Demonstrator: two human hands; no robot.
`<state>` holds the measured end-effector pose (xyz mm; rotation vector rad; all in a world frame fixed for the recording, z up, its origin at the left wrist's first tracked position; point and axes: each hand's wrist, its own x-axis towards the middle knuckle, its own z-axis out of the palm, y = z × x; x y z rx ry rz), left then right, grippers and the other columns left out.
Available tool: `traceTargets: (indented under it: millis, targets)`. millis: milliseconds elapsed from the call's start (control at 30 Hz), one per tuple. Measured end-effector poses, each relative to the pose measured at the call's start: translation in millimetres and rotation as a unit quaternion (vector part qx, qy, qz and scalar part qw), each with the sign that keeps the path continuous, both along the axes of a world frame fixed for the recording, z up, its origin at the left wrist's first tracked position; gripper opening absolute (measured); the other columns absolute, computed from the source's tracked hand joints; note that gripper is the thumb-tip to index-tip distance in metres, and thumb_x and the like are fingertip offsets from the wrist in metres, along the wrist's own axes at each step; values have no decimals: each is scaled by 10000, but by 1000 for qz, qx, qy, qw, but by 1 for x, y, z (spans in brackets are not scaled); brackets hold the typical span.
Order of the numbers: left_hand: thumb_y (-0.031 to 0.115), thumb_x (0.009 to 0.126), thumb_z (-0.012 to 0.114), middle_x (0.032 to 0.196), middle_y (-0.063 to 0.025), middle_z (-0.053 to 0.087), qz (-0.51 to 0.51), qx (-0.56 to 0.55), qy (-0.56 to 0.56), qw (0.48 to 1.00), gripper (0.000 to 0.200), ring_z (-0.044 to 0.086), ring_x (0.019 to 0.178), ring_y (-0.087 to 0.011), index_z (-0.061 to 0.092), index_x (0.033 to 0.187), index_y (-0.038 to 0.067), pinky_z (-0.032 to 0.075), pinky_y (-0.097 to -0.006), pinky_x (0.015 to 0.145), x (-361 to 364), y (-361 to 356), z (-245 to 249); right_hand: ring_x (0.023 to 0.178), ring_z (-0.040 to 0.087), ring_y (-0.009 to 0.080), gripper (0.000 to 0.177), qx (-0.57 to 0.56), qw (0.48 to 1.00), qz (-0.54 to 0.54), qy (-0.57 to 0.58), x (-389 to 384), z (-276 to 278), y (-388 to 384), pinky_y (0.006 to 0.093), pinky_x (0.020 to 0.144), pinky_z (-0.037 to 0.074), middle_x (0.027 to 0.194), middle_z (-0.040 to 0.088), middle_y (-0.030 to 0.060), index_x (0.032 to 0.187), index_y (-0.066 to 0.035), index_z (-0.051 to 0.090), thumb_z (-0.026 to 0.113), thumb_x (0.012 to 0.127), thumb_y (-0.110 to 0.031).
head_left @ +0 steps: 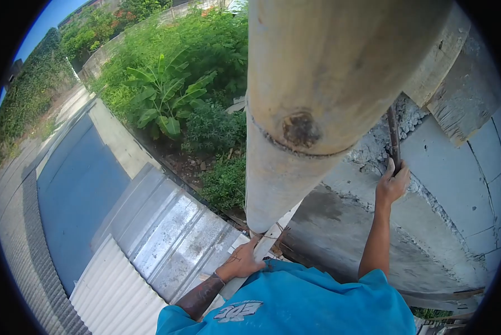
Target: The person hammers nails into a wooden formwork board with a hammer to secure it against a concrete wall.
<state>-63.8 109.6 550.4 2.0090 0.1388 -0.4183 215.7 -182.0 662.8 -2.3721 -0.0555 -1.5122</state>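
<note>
A thick bamboo pole (300,67) with a dark knot rises in front of me. My left hand (242,258) is low, beside the pole's lower part, with its fingers wrapped round the edge of a pale wooden strip (275,230). To the right, my right hand (393,181) is closed round the lower end of a dark rod (394,131), which stands against rough broken concrete (370,146). The rod's upper end is hidden behind the pole and boards.
Wooden boards (462,84) jut out at the upper right above a grey block wall (451,167). Metal roofing sheets (175,234), a white corrugated sheet (116,285) and a blue panel (83,184) lie below left. Green plants (172,95) grow beyond.
</note>
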Motion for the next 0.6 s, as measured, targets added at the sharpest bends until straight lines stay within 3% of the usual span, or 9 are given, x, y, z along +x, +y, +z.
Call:
traceTargets:
  millis: [133, 600]
  targets:
    - [296, 714, 677, 1073, -331, 579, -18, 40, -17, 999, 859, 594, 1007, -410, 270, 1390, -44, 448, -404, 922, 2, -1, 9, 783, 567, 313, 296, -52, 998, -30, -18, 2, -3, 0, 410, 681, 428, 841, 607, 116, 969, -29, 589, 654, 849, -291]
    - [349, 710, 673, 1043, -308, 598, -16, 129, -39, 991, 840, 594, 976, -425, 310, 1358, -43, 459, -436, 884, 0, -7, 0, 777, 590, 293, 283, -49, 998, -24, -15, 0, -3, -2, 385, 666, 455, 861, 621, 95, 946, -54, 588, 672, 825, -295]
